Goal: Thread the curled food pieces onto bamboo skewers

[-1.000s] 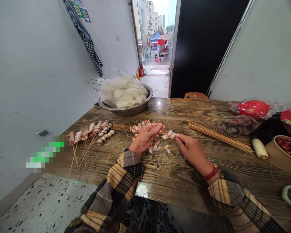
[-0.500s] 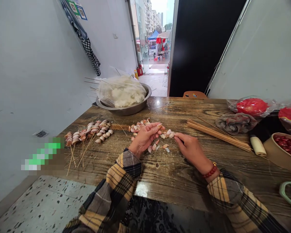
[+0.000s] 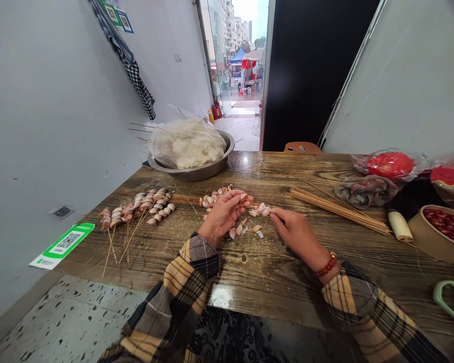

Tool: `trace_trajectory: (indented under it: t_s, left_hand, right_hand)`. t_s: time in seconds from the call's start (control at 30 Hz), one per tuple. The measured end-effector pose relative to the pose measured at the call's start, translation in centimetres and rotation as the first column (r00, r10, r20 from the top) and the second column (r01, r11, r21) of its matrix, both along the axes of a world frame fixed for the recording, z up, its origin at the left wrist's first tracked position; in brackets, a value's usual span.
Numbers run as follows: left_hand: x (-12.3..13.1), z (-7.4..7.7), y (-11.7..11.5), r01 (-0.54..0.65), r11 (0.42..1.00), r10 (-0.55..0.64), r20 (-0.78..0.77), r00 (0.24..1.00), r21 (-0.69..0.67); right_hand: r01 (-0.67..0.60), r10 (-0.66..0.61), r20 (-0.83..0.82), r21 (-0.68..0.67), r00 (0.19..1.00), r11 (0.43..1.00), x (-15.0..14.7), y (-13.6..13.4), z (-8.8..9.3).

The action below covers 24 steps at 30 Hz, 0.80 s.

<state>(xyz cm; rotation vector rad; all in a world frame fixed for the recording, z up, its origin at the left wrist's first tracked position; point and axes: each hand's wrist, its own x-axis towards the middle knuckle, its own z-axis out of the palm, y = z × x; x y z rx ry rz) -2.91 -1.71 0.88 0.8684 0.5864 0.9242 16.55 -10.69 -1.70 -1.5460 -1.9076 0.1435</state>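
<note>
My left hand (image 3: 223, 216) rests on the wooden table (image 3: 272, 272), fingers curled around a garlic clove (image 3: 243, 197) at its fingertips. My right hand (image 3: 295, 231) lies just right of it, fingers pinched together on a thin skewer with cloves (image 3: 262, 209) threaded at its tip. Loose garlic cloves (image 3: 242, 230) lie between and under both hands, and a small heap of cloves (image 3: 215, 196) sits just beyond the left hand. Finished garlic skewers (image 3: 139, 206) lie in a row to the left.
A bundle of bare bamboo skewers (image 3: 340, 210) lies to the right. A metal basin (image 3: 196, 169) with a plastic bag of white stuff stands at the back left. A cloth (image 3: 365, 190), red-filled bags (image 3: 389, 164), a bowl of red pieces (image 3: 441, 233) and a green handle (image 3: 452, 300) crowd the right side.
Both hands stay in place at the cloves with only slight finger shifts. The view has drifted a little, so everything sits slightly left and higher.
</note>
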Motion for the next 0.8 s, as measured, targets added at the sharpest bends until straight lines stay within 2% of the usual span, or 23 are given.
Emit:
trace_trajectory:
  t_s: [0.4,0.8]
  left_hand:
    - [0.27,0.13,0.01,-0.057,0.997,0.057,0.009,0.998,-0.051]
    - [0.37,-0.21,0.01,-0.054,0.998,0.054,0.005,0.999,-0.021]
  right_hand:
    - [0.022,-0.022,0.012,0.000,1.000,1.000,-0.12,-0.10,0.20]
    - [0.026,-0.026,0.004,0.002,1.000,1.000,-0.29,-0.26,0.51]
